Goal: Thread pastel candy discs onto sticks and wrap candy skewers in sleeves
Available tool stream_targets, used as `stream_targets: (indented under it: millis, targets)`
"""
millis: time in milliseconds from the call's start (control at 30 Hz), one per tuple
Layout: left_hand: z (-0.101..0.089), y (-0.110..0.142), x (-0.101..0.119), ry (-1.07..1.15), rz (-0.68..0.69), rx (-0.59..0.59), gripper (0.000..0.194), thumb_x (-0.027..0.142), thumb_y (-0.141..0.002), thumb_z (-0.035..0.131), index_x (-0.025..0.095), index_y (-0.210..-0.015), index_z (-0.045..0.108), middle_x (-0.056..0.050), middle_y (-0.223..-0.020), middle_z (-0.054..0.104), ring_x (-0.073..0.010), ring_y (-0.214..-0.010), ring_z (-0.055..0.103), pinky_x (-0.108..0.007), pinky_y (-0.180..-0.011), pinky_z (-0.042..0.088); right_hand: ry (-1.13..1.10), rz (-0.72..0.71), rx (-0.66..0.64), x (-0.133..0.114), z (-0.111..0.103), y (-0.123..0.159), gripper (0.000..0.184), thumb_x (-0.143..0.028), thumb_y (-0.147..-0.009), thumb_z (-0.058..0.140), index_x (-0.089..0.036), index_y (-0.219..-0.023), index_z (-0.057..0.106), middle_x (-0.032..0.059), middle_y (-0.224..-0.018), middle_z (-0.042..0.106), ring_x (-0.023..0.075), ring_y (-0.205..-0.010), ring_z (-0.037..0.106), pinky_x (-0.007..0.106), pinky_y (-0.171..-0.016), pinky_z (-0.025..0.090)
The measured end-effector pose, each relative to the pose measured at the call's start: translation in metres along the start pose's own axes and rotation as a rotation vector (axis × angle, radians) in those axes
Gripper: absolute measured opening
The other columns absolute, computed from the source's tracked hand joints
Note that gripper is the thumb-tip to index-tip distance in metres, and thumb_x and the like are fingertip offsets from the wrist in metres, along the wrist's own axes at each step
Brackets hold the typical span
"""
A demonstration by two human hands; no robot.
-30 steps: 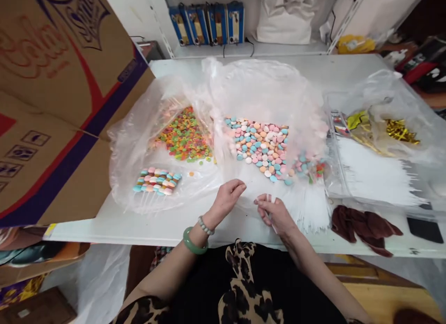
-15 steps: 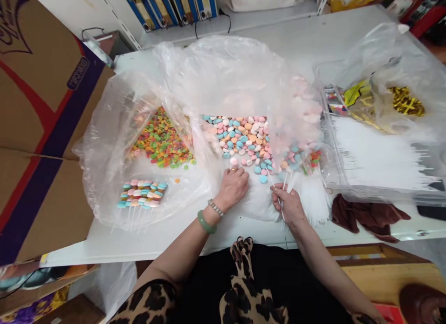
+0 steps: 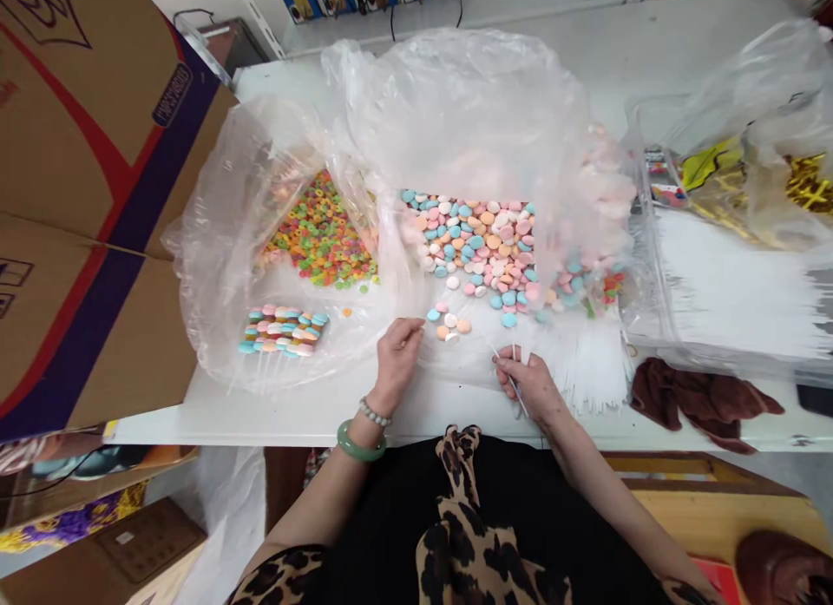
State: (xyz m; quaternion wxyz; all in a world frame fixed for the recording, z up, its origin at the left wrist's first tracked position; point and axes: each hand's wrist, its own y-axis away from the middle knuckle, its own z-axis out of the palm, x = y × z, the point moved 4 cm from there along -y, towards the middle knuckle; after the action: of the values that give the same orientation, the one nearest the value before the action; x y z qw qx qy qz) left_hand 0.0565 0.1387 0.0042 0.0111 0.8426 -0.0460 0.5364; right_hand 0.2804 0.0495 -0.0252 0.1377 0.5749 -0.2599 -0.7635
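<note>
My left hand [image 3: 398, 362] is at the left of a few loose pastel candies [image 3: 449, 325], its fingers drawn together. Whether anything is between those fingertips is hidden. My right hand [image 3: 530, 384] grips thin white sticks, one of which [image 3: 511, 379] slants up to the left past the fingertips. Behind my hands, a clear bag spills a heap of pink, blue, white and orange candies [image 3: 478, 236]. Further left, small ring candies [image 3: 325, 232] in green, orange and red lie in another clear bag. In front of them rest several finished-looking candy skewers [image 3: 283, 331] on white sticks, side by side.
A bundle of white sticks [image 3: 595, 362] lies right of my right hand. Beyond it, a clear plastic tray [image 3: 657, 275] holds many more. A brown cloth [image 3: 696, 401] sits at the table's front edge. A large cardboard box [image 3: 84, 327] stands at the left.
My left hand has pulled back left and toward me from the candies, and several loose ones now show where it was. The right hand still grips the sticks. The view has shifted.
</note>
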Motion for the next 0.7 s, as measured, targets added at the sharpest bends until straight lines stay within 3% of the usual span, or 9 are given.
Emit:
stream_targets:
  millis: [167,333,533,700]
  targets:
    - [0.034,0.008,0.013,-0.318,0.165,-0.275,0.02,0.019,-0.091,0.046,0.022,-0.096,0.065,-0.005,-0.094,0.058,-0.0165,-0.089,0.057,-0.029,-0.083,0.046,0.068,0.003,-0.01,0.004,0.003,-0.004,0.02,-0.036,-0.075,0.064,-0.018,-0.077,0.055,-0.0046,-0.051,0.053,0.0075,-0.034,0.038,0.02,-0.033,0.023]
    - [0.036,0.01,0.004,-0.376,0.163,-0.267,0.015,0.013,-0.086,0.048,0.02,-0.091,0.059,-0.004,-0.093,0.052,-0.0163,-0.086,0.052,-0.028,-0.079,0.045,0.077,0.008,-0.013,0.004,0.0,-0.005,0.019,-0.035,-0.075,0.064,-0.018,-0.077,0.055,-0.005,-0.051,0.052,0.0073,-0.034,0.039,0.02,-0.032,0.023]
    - [0.024,0.005,0.004,-0.261,0.17,-0.413,0.02,0.015,-0.088,0.044,0.02,-0.101,0.059,-0.003,-0.092,0.052,-0.015,-0.087,0.053,-0.026,-0.079,0.042,0.078,0.009,-0.008,0.003,0.002,-0.006,0.019,-0.035,-0.075,0.063,-0.018,-0.077,0.056,-0.0051,-0.051,0.053,0.0068,-0.033,0.038,0.019,-0.032,0.022]
    - [0.022,0.003,0.002,-0.323,0.069,-0.285,0.006,0.019,-0.083,0.049,0.02,-0.083,0.054,0.0,-0.078,0.049,-0.0139,-0.071,0.047,-0.026,-0.067,0.038,0.073,0.008,-0.009,0.003,0.003,-0.005,0.018,-0.034,-0.076,0.063,-0.018,-0.076,0.056,-0.005,-0.051,0.053,0.0069,-0.033,0.038,0.019,-0.032,0.023]
